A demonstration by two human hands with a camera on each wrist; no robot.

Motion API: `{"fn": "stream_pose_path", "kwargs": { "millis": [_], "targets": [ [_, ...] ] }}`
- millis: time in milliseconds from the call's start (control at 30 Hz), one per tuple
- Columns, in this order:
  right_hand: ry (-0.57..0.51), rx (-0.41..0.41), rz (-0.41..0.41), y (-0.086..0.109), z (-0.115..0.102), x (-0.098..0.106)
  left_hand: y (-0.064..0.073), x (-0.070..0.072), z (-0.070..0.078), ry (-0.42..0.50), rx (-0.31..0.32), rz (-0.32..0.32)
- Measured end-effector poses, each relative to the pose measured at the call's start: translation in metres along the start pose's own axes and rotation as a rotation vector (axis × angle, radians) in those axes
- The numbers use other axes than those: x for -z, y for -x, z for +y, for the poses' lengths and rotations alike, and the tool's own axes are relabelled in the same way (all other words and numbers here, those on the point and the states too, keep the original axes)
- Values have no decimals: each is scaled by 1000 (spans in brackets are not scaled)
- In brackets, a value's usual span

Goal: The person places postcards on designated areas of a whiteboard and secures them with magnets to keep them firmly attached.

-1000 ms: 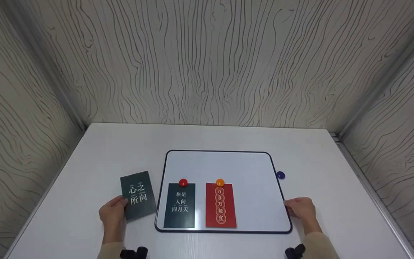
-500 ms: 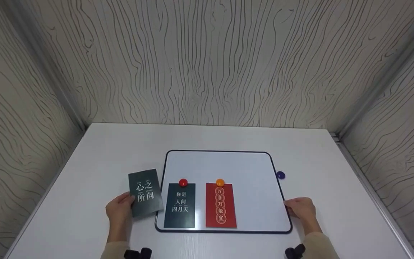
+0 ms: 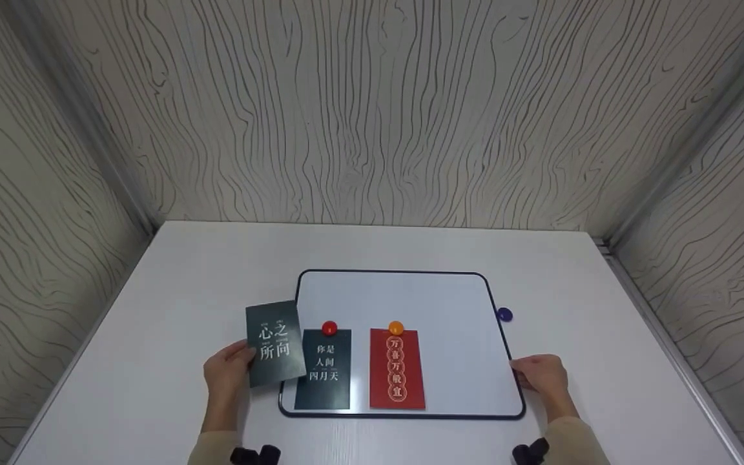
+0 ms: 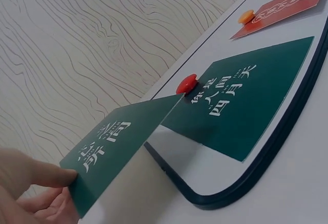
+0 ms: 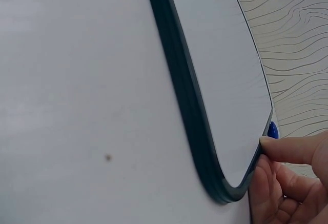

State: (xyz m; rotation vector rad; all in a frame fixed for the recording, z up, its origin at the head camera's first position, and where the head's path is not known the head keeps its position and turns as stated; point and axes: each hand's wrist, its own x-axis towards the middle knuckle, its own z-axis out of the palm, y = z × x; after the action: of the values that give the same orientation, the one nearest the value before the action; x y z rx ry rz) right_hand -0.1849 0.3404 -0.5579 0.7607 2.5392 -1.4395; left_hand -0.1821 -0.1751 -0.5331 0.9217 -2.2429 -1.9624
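Observation:
My left hand (image 3: 227, 371) pinches the left edge of a dark green card (image 3: 275, 368) with white lettering. In the left wrist view this card (image 4: 115, 147) is raised and tilted, thumb on its face. Its right part overlaps the whiteboard's left border in the head view. On the whiteboard (image 3: 462, 349) lies a second green card (image 3: 325, 394) under a red magnet (image 3: 329, 328), and beside it a red card (image 3: 411, 374) under an orange magnet (image 3: 396, 328). My right hand (image 3: 543, 374) grips the board's right edge between thumb and fingers, as the right wrist view also shows.
A dark blue magnet (image 3: 505, 314) sits just outside the board's right edge, beyond my right hand. The white table (image 3: 372, 245) runs back to a wall (image 3: 372, 116) with a wood-grain pattern, and similar walls stand on both sides.
My left hand has carried the held green card to the right and slightly away from me, from beside the whiteboard to over its left border. My right hand has stayed on the board's edge.

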Motion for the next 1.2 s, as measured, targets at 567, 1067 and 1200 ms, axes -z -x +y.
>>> {"fn": "stream_pose_path", "kwargs": {
  "millis": [567, 1067, 1200],
  "targets": [
    [12, -16, -3, 11, -10, 1, 8, -15, 3, -57, -66, -47],
    [-21, -39, -5, 14, -13, 2, 10, -30, 1, -75, -47, -120],
    [-11, -46, -2, 14, -13, 1, 10, -35, 1, -89, -38, -139]
  ]
}}
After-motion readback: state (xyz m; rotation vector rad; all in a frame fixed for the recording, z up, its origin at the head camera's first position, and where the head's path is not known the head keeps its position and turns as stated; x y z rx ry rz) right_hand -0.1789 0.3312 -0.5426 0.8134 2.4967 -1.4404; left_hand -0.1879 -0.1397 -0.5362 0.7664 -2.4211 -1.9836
